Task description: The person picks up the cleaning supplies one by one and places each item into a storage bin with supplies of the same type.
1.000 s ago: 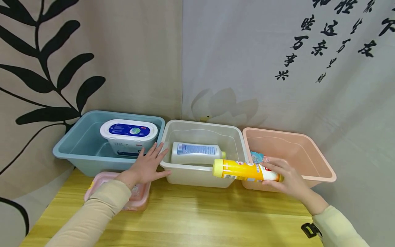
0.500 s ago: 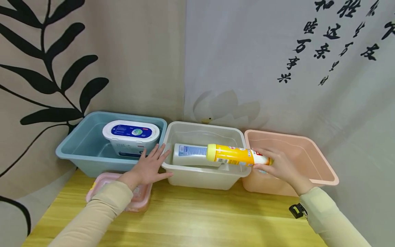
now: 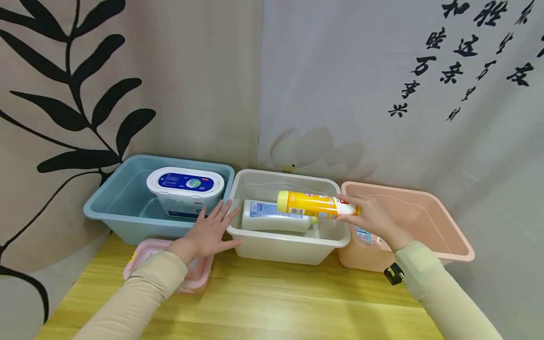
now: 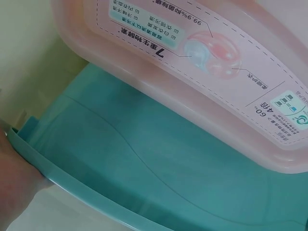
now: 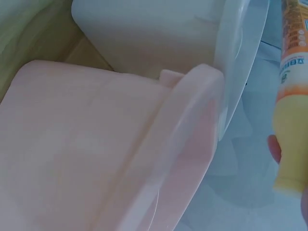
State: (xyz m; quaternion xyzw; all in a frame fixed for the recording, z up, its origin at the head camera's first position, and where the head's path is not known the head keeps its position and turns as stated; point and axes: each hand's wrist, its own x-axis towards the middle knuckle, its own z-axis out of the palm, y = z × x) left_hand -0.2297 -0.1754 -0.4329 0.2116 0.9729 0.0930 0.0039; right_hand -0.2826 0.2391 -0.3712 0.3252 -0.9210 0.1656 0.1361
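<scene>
We hold the yellow bottle (image 3: 313, 204) with our right hand (image 3: 369, 217), its fingers and thumb pinching the right end. The bottle is on its side, long from left to right. It hangs over the white bin (image 3: 289, 249), above the white bottle (image 3: 261, 222), which lies in there the same way. Our right hand is the nearer one, because it has the yellow bottle. Our left hand (image 3: 210, 233) is off to the left, with its fingers spread wide, and it holds nothing. It is by the edges where the white bin and the blue bin (image 3: 119, 189) meet. In the earlier picture, the yellow bottle is more to the right, nearer the pink bin (image 3: 359, 259). Now it is further over the white bin, and our left hand stays put.
</scene>
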